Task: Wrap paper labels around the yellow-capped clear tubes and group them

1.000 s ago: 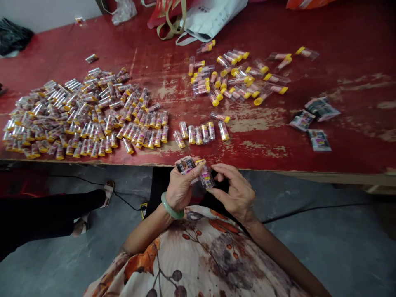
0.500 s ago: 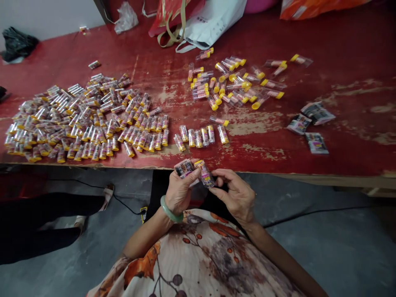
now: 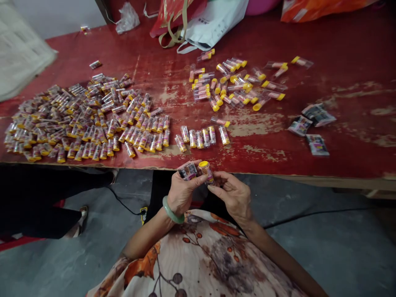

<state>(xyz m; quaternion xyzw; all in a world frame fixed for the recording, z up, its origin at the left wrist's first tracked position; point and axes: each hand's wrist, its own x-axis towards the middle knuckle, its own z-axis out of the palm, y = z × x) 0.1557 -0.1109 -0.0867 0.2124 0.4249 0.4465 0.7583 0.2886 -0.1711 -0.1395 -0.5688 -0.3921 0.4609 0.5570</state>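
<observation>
My left hand [image 3: 182, 190], with a green bangle at the wrist, is closed on a small stack of printed labels [image 3: 188, 170]. Its thumb also presses against a clear tube with a yellow cap [image 3: 204, 164], which has a printed label in it. The tube leans with its cap up and away from me. Fingers of my right hand [image 3: 233, 196] pinch the tube's lower end. Beyond my hands, a short row of labelled tubes [image 3: 199, 138] lies near the table's front edge.
A big pile of labelled tubes [image 3: 80, 119] covers the left of the red table [image 3: 148, 57]. Loose yellow-capped tubes [image 3: 235, 86] lie at centre right, label stacks [image 3: 317, 144] farther right. Bags [image 3: 213, 24] stand behind. A person's legs [image 3: 40, 202] are at left.
The tube has tipped so its yellow cap top faces me more, and my right fingers have shifted slightly left. At left, a pale sheet-like thing has come over the table; the other person's legs have moved.
</observation>
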